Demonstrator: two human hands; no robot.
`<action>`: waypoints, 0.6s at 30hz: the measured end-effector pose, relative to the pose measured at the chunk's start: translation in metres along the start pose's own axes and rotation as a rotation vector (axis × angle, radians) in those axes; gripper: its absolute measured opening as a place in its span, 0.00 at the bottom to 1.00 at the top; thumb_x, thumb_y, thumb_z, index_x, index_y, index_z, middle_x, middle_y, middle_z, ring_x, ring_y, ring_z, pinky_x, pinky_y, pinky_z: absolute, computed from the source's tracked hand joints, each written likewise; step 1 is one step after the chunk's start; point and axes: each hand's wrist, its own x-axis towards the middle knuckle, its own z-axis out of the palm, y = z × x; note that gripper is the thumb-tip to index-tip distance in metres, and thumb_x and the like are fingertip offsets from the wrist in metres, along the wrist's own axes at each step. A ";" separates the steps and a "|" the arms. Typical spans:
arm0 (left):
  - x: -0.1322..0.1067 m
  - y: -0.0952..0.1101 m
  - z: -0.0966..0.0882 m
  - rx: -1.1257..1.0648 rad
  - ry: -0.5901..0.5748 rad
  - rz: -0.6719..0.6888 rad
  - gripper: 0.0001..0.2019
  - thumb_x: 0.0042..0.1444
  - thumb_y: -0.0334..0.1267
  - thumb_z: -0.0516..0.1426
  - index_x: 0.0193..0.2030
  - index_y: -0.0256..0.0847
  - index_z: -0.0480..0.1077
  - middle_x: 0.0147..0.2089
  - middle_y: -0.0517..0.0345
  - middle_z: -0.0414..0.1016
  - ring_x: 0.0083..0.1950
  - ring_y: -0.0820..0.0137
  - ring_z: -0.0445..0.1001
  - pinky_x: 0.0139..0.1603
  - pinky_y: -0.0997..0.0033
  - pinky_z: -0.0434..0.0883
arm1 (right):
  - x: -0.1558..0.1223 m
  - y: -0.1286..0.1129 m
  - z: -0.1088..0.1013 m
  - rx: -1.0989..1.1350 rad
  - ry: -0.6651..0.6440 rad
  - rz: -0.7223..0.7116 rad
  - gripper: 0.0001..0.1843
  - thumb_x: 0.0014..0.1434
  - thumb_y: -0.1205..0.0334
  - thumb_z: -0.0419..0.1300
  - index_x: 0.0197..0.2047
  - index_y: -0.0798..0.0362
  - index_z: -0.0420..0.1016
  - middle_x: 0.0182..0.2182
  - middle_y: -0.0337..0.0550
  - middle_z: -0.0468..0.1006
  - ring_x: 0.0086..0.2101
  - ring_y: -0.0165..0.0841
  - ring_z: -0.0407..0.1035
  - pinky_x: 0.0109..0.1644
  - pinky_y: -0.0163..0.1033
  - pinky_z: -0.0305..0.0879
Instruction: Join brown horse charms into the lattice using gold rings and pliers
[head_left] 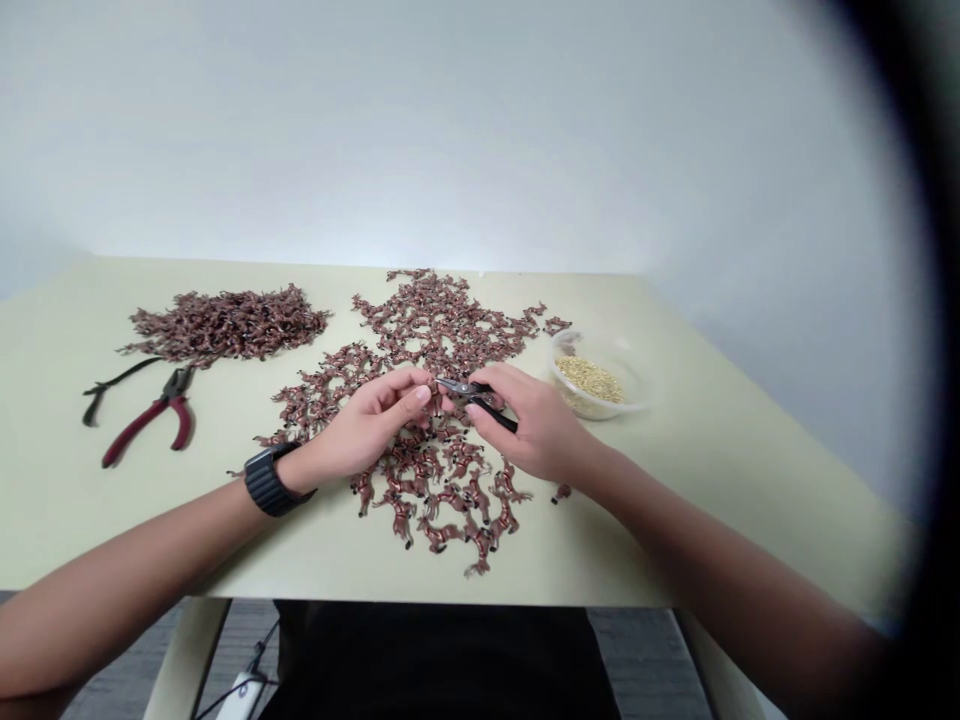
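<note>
The right hand (536, 425) grips black-handled pliers (480, 398), their tips just beside the pinched fingertips (424, 394) of the left hand (367, 425); anything held there is too small to tell. Below lie brown toy horses (431, 490), spread across the table (712, 480), with a bowl (634, 378) of tiny gold pieces to the right.

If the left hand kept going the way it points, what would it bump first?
Likely the pliers in the right hand, just ahead of the left hand, though depth is unclear.

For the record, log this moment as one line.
right hand: holds black-handled pliers | left hand: fingertips at pliers tips | around: brown horse figurines
</note>
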 end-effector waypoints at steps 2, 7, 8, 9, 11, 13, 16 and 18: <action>0.000 0.000 0.000 0.002 -0.007 0.004 0.12 0.71 0.45 0.54 0.52 0.40 0.70 0.50 0.50 0.77 0.42 0.70 0.72 0.49 0.67 0.70 | 0.000 0.000 0.000 -0.002 -0.001 0.001 0.12 0.69 0.56 0.54 0.51 0.51 0.72 0.40 0.47 0.74 0.37 0.36 0.67 0.40 0.42 0.63; 0.000 0.000 0.000 0.006 -0.008 0.016 0.12 0.71 0.45 0.54 0.51 0.40 0.71 0.50 0.50 0.77 0.42 0.70 0.72 0.49 0.67 0.70 | 0.000 0.000 0.000 0.000 0.002 0.012 0.12 0.69 0.56 0.54 0.50 0.51 0.72 0.40 0.47 0.75 0.36 0.36 0.66 0.39 0.42 0.63; 0.000 0.000 0.000 0.008 -0.005 0.019 0.12 0.71 0.45 0.54 0.51 0.40 0.71 0.50 0.50 0.77 0.42 0.70 0.72 0.48 0.67 0.70 | 0.000 0.001 0.001 -0.001 0.004 0.016 0.11 0.69 0.56 0.55 0.50 0.51 0.72 0.40 0.47 0.75 0.36 0.36 0.66 0.39 0.42 0.63; 0.000 0.000 0.000 0.010 -0.003 0.020 0.12 0.71 0.45 0.54 0.51 0.40 0.71 0.50 0.50 0.77 0.42 0.69 0.72 0.48 0.67 0.70 | 0.000 0.001 0.001 -0.003 0.005 0.019 0.11 0.69 0.56 0.55 0.50 0.51 0.72 0.39 0.46 0.75 0.35 0.36 0.66 0.39 0.42 0.63; 0.000 0.001 0.000 0.018 -0.003 0.019 0.12 0.70 0.45 0.54 0.51 0.40 0.71 0.50 0.50 0.78 0.43 0.69 0.72 0.49 0.67 0.70 | 0.000 0.002 0.001 -0.006 0.007 0.024 0.11 0.68 0.55 0.55 0.49 0.51 0.72 0.39 0.46 0.75 0.35 0.36 0.67 0.38 0.42 0.63; 0.000 0.000 0.000 0.023 -0.004 0.015 0.12 0.70 0.45 0.55 0.51 0.40 0.71 0.51 0.50 0.78 0.43 0.69 0.73 0.49 0.67 0.70 | 0.000 0.002 0.001 -0.007 0.008 0.024 0.11 0.68 0.56 0.56 0.49 0.51 0.71 0.39 0.46 0.75 0.35 0.36 0.67 0.38 0.42 0.63; 0.000 -0.002 -0.001 0.018 0.013 0.010 0.13 0.70 0.45 0.55 0.54 0.40 0.71 0.50 0.50 0.78 0.43 0.69 0.73 0.48 0.67 0.70 | 0.000 0.003 0.000 -0.004 0.010 0.023 0.11 0.68 0.56 0.56 0.49 0.51 0.71 0.39 0.46 0.75 0.35 0.36 0.67 0.38 0.42 0.63; 0.000 -0.003 -0.001 0.019 0.028 0.008 0.13 0.70 0.45 0.56 0.54 0.41 0.71 0.50 0.51 0.79 0.43 0.69 0.73 0.48 0.68 0.71 | 0.000 0.003 0.000 -0.006 0.013 0.027 0.11 0.68 0.56 0.56 0.49 0.51 0.71 0.39 0.46 0.75 0.35 0.35 0.67 0.38 0.42 0.63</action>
